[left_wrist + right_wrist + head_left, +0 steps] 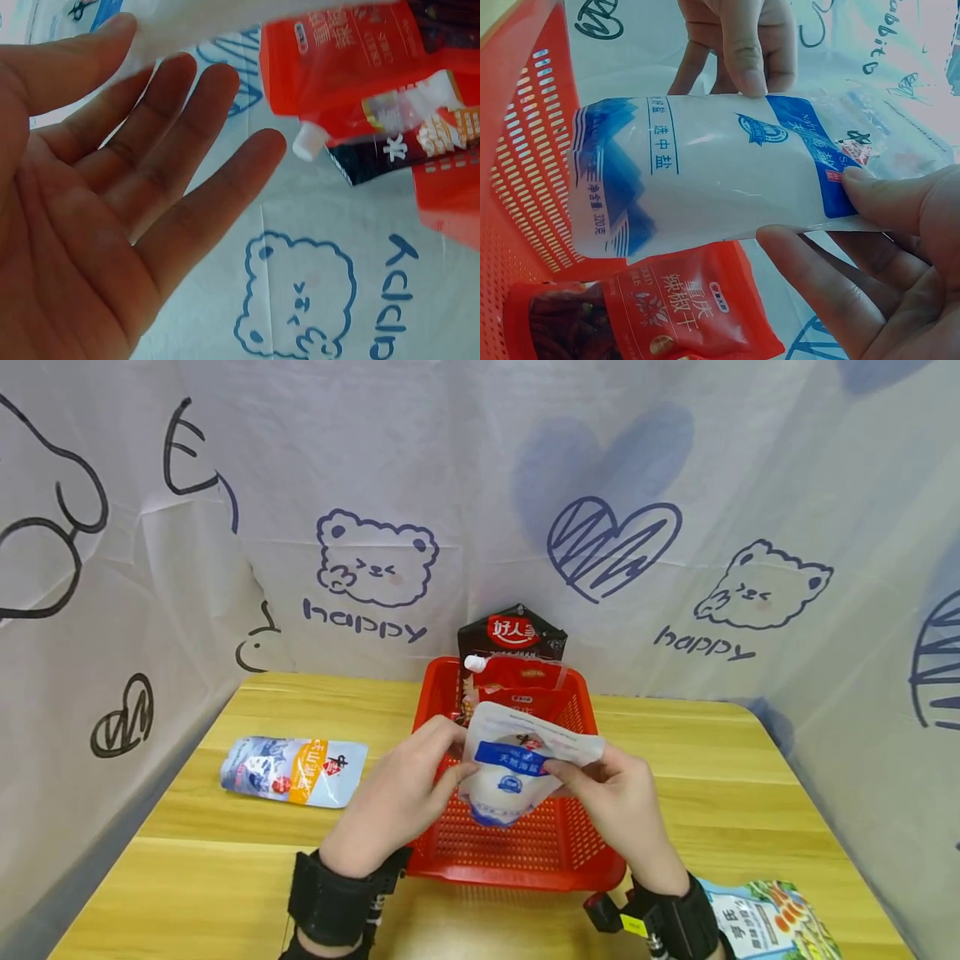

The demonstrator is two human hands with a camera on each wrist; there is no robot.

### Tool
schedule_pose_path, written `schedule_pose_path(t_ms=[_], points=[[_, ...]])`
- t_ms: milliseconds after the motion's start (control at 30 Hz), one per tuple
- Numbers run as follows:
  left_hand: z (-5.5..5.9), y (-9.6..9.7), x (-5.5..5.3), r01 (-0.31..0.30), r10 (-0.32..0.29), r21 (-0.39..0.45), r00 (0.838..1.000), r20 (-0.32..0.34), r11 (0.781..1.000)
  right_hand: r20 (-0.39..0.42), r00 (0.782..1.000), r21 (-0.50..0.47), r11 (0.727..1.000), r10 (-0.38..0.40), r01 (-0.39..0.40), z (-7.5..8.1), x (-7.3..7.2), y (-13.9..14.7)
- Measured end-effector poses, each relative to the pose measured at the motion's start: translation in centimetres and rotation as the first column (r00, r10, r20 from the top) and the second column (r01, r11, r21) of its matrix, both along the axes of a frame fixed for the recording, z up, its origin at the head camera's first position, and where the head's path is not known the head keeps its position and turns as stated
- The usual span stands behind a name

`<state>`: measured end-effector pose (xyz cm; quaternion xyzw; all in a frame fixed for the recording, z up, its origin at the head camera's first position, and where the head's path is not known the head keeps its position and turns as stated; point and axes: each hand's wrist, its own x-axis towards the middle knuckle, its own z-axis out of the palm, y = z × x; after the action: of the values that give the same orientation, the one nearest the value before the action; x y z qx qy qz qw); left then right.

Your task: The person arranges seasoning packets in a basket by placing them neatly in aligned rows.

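A white and blue bag of salt (506,777) is held up over the red basket (517,878), its printed front towards the head camera. My left hand (401,797) pinches one side edge of it between thumb and fingers. On the opposite edge, my right hand (622,806) grips with its thumb across the blue label. In the right wrist view the salt bag (705,180) spans both hands, above a red bag of dried chilies (660,300). Only a blurred strip of the salt bag shows along the top of the left wrist view, by the left thumb (82,67).
Inside the basket's far end stand a black packet (551,643) and a red pouch with a white spout cap (475,663). A light blue and orange pouch (296,771) lies left on the wooden table. A colourful packet (772,918) lies front right. Drawn-on white cloth (480,485) encloses the table.
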<state>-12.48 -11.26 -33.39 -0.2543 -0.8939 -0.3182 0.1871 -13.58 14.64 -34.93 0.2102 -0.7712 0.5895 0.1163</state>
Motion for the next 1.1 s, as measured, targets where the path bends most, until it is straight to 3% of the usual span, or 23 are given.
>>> schedule_pose_path(t_ms=[167, 333, 467, 700, 900, 1100], points=[[0.1, -1.4, -0.4, -0.082, 0.082, -0.004, 0.994, 0.079, 0.997, 0.030, 0.999, 0.048, 0.999, 0.013, -0.014, 0.6, -0.9, 0.6], [-0.4, -3.2, -1.2, -0.174, 0.175, -0.022, 0.967, 0.187, 0.985, 0.114, 0.993, 0.129, 0.992, -0.009, -0.005, 0.8, -2.6, 0.9], [-1.2, -4.4, -1.8, -0.216, 0.221, -0.046, 0.947, 0.233, 0.975, 0.196, 0.981, 0.175, 0.984, -0.010, -0.025, 0.8, -3.8, 0.7], [-2.9, -4.8, -2.9, -0.215, 0.226, -0.069, 0.921, 0.318, 0.974, 0.296, 0.955, 0.168, 0.985, -0.008, -0.043, -0.4, -5.5, 0.2], [-3.5, -4.7, -3.3, -0.204, 0.224, -0.093, 0.900, 0.375, 0.975, 0.336, 0.942, 0.155, 0.985, 0.024, -0.081, -1.7, -6.8, -0.2], [-3.5, -4.2, -3.5, -0.182, 0.213, -0.117, 0.899, 0.382, 0.976, 0.376, 0.925, 0.166, 0.979, 0.047, -0.117, -2.5, -7.8, -0.9]])
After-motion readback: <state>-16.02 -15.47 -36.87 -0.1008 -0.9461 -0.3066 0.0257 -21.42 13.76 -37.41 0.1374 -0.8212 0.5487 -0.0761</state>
